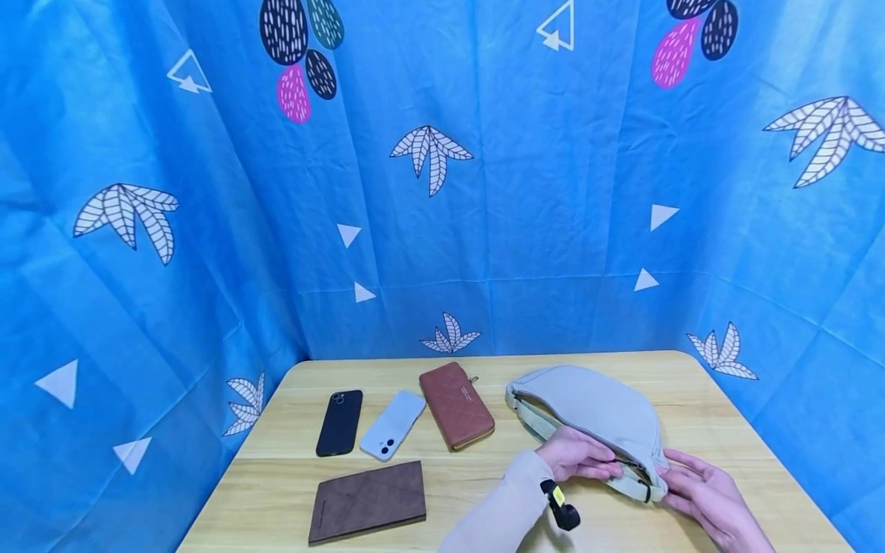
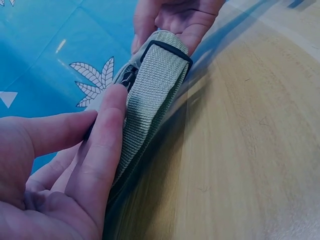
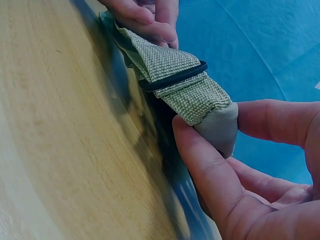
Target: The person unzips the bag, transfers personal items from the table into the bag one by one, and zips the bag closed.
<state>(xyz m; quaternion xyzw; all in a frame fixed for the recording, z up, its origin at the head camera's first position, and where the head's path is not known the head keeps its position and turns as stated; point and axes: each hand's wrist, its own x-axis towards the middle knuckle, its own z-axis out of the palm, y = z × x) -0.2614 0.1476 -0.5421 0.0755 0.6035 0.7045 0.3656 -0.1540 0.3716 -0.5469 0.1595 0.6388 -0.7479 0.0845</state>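
Note:
A light grey waist bag (image 1: 594,407) with a pale green webbing strap (image 2: 152,90) lies at the right of the table. My left hand (image 1: 581,455) is at the bag's near side, thumb and fingers pinching the dark zipper pull at the zip. Most of that pull is hidden by the fingers. At the bag's right end, my right hand (image 1: 708,491) grips the grey corner tab (image 3: 220,127) between thumb and fingers. A black strap slider (image 3: 172,76) sits on the webbing close to that corner.
Left of the bag lie a reddish-brown wallet (image 1: 456,407), a light blue phone (image 1: 396,421) and a black phone (image 1: 339,424). A dark brown flat wallet (image 1: 369,503) is nearer the front. Blue patterned curtain (image 1: 539,230) surrounds the wooden table (image 1: 263,476).

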